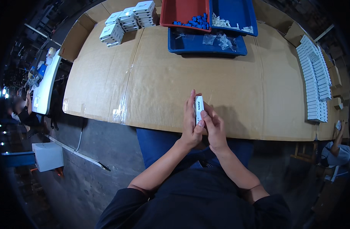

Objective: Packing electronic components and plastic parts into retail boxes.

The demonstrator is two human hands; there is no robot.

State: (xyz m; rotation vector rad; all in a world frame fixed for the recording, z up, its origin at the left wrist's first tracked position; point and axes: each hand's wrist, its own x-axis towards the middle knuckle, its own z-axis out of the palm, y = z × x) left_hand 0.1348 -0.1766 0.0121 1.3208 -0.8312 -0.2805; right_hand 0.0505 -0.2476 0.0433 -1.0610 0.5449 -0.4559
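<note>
A small, narrow white box with dark print on its face is held upright between my two hands, just over the table's near edge. My left hand lies along the box's left side, fingers pointing away from me and the thumb at its lower end. From the right, my right hand closes on it, the thumb pressing its face near the bottom. The undersides of the fingers and the back of the box are hidden.
Cardboard covers the table. At the back stand a red tray of blue parts, a blue tray of white parts and a lower blue tray with clear bags. White boxes are stacked back left and along the right. Other people sit at both sides.
</note>
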